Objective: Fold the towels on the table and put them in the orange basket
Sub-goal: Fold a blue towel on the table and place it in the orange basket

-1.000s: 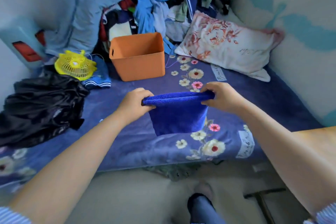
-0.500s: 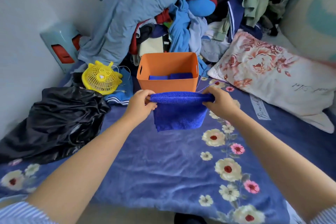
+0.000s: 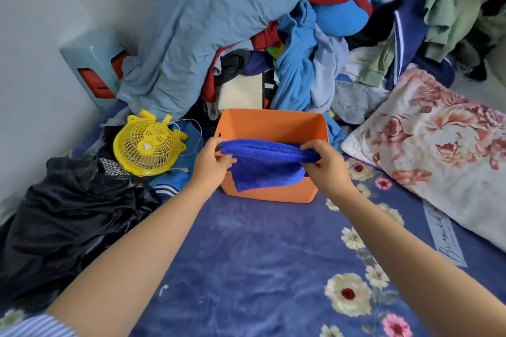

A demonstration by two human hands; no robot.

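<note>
I have the towel (image 3: 267, 163) pinched at each end, left hand (image 3: 212, 163) and right hand (image 3: 324, 163), its length stretched crosswise just over the basket's (image 3: 269, 124) near rim

A bed covered by a dark blue sheet (image 3: 246, 254) with a flower print fills the lower part of the view. Behind it rises a big heap of clothes (image 3: 301, 44), topped by a grey-blue duvet (image 3: 208, 22). Right of the heap a rose-print pillow (image 3: 432, 150) lies on the sheet. Left of the heap stands a pale blue box (image 3: 90, 63) with red panels, against a plain white wall (image 3: 41, 22). Below the box lie a yellow fan (image 3: 147, 145) and black cloth (image 3: 68, 216). Soft daylight.
</note>
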